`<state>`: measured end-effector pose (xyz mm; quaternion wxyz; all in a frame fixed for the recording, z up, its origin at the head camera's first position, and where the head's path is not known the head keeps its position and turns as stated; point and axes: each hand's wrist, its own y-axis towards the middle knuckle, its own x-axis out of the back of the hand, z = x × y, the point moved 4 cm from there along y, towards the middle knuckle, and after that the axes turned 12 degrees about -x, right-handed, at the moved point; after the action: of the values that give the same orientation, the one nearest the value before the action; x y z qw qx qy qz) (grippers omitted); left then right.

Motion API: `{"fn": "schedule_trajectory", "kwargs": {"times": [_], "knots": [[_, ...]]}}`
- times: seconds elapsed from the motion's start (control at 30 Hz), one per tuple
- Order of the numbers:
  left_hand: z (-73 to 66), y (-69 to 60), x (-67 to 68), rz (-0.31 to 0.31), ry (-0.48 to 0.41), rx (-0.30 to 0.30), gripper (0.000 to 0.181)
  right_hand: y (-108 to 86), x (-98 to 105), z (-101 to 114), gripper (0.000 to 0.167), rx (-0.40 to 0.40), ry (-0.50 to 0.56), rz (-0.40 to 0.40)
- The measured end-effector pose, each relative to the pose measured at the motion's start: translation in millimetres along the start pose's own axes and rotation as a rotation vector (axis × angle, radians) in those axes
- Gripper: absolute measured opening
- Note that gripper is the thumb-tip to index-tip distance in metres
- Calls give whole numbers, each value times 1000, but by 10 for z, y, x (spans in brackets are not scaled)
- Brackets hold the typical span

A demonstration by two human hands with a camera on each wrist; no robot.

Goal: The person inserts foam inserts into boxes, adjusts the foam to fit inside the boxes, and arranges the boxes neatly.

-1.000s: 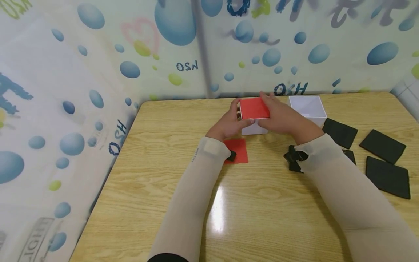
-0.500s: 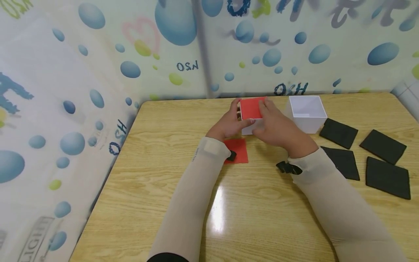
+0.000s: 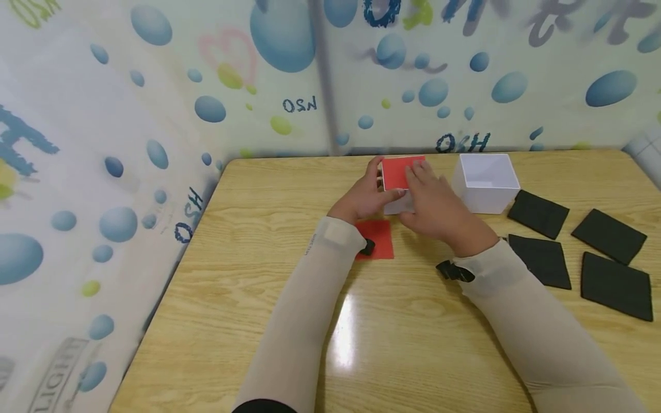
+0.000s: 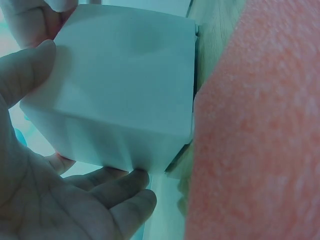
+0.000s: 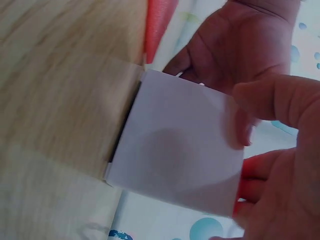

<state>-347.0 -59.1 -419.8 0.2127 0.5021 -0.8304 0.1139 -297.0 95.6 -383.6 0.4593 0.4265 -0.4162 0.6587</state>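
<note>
Both hands were at work near the back edge of the wooden surface (image 3: 403,332). The white box (image 3: 397,205) stood there, close to the wall (image 3: 361,74), with a red square (image 3: 395,172) covering its top and a thin white rim showing at the edge. Left hand (image 3: 356,199): grasping the box, thumb on the near face, fingers spread along its left side. Right hand (image 3: 439,209): no grip seen; fingers laid nearly straight over the right part of the red square, thumb low by the near face.

Just in front of the box a red sheet (image 3: 383,244) lay flat, partly hidden from me by the left sleeve (image 3: 310,310). To the right, apart from the first, stood an open box (image 3: 488,201), also white, mouth up. Four black pads (image 3: 617,285) lay farther right, the rearmost just beside that second box. One of them was partly covered by the right sleeve (image 3: 542,332). The wall carried blue and green spots and lettering.
</note>
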Motion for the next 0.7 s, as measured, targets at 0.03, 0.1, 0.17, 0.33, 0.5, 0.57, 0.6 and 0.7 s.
{"fn": "schedule_trajectory", "kwargs": {"times": [0.03,0.1,0.17,0.33,0.5,0.57,0.6,0.7], "knots": [[0,-3,2,-1,3,3,98,2,-9,9,94,6,-7,-6],[-4,-9,4,-1,4,9,99,7,-24,30,91,24,-22,-20],[-7,-13,7,1,7,14,99,12,-42,44,90,37,-37,-28],[-19,-10,11,9,22,11,100,24,-73,37,89,47,-51,-33],[-12,-5,15,7,33,17,99,25,-89,28,87,48,-57,-33],[-7,-3,13,4,29,16,100,26,-93,26,87,46,-60,-30],[-6,-1,11,3,26,13,99,25,-91,29,87,47,-60,-29],[-5,-1,4,-1,14,7,99,28,-91,21,87,40,-63,-23]]}}
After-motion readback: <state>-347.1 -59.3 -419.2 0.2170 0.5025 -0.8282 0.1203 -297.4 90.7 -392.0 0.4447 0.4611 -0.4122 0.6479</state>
